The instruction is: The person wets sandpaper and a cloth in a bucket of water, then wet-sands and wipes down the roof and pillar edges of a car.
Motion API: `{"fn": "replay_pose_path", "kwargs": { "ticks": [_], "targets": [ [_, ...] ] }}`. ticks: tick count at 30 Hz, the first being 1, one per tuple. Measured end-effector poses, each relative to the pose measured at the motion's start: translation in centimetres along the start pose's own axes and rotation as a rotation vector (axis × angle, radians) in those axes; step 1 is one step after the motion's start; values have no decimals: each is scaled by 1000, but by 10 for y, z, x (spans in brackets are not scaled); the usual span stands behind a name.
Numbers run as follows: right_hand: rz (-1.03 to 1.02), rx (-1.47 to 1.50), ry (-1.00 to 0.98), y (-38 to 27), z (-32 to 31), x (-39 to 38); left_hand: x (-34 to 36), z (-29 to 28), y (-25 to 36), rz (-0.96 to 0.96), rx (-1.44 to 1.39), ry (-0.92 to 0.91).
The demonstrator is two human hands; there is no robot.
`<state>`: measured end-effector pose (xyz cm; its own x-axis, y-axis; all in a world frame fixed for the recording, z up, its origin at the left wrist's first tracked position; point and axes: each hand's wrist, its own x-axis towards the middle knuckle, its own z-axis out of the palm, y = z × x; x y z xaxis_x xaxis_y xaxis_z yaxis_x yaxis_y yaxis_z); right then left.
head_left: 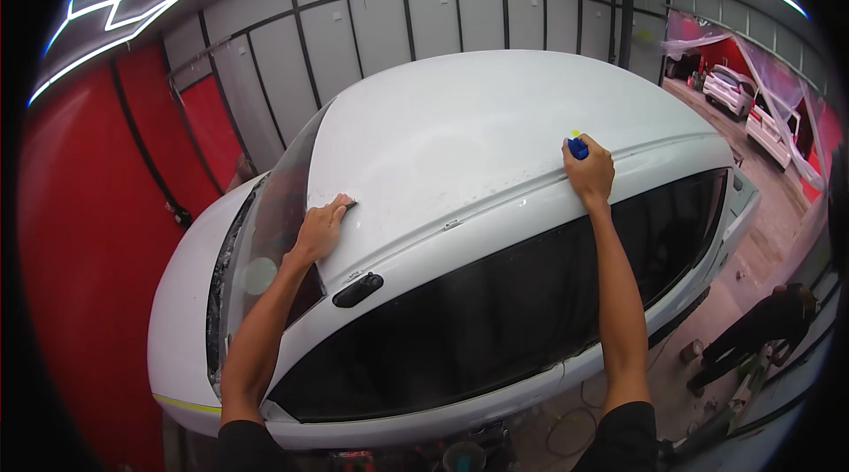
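Observation:
The white car roof [478, 118] spreads out below both of my hands. My left hand [320, 229] rests at the roof's front corner by the windshield [287, 180], fingers closed on a small black flat piece [352, 205], mostly hidden. Farther back, near the roof's side channel [495, 196], my right hand [591, 173] is closed around a small blue tool [577, 148] with a yellow-green end [576, 133]; its exact kind is hidden by the fingers. Small droplets or specks show on the roof between the hands.
A black fitting [358, 290] sits on the car's side below my left hand. Dark side windows [442, 330] run along the near side. At the lower right another person [768, 322] bends over near a can [692, 350]. A hose [570, 432] lies on the floor.

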<state>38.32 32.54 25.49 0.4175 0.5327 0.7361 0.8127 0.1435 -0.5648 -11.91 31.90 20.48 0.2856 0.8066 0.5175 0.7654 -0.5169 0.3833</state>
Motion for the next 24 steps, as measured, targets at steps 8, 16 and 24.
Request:
{"fn": "replay_pose_path", "kwargs": {
  "ticks": [8,16,24],
  "targets": [
    [17,-57,26,9,-6,0,-31,1,6,128,17,-49],
    [22,-58,8,17,-13,5,-46,15,27,102,-79,37],
    [8,-13,-8,-1,-2,1,2,1,-27,34,0,37]
  ]
}}
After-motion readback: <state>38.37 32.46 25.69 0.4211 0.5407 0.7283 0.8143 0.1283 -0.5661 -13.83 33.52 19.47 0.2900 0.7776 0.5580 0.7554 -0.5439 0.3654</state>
